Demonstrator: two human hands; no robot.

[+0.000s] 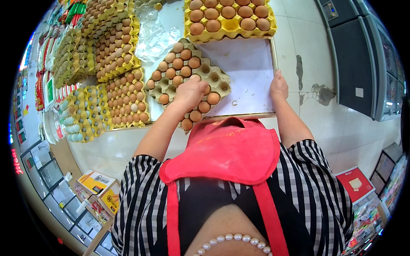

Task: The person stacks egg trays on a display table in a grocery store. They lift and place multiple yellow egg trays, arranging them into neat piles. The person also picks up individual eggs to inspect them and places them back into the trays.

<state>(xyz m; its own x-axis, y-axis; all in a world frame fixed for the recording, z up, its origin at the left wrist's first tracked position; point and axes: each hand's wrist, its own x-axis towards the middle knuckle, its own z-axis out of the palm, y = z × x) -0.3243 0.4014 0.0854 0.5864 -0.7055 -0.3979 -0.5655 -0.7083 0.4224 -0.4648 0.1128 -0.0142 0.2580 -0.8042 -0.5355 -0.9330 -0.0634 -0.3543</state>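
Observation:
A grey pulp egg tray (214,76), partly filled with brown eggs, lies tilted across the near part of the display table. My left hand (192,92) reaches over its middle, fingers down at an egg (196,77); the fingertips are partly hidden, so I cannot tell whether they grip it. Several cups at the tray's right corner are bare. To the right, my right hand (279,85) rests on the table's metal edge (274,57), thumb on the rim and fingers hidden beyond it. Behind the tray stands a yellow egg tray (230,25) with brown eggs and one bare cup.
Stacked trays of brown eggs (126,99) and pale blue-green eggs (75,120) fill the left side. Crumpled clear plastic (153,38) lies behind the grey tray. Shell bits (234,103) lie on the white table surface. A dark refrigerated cabinet (352,60) stands across the floor at right.

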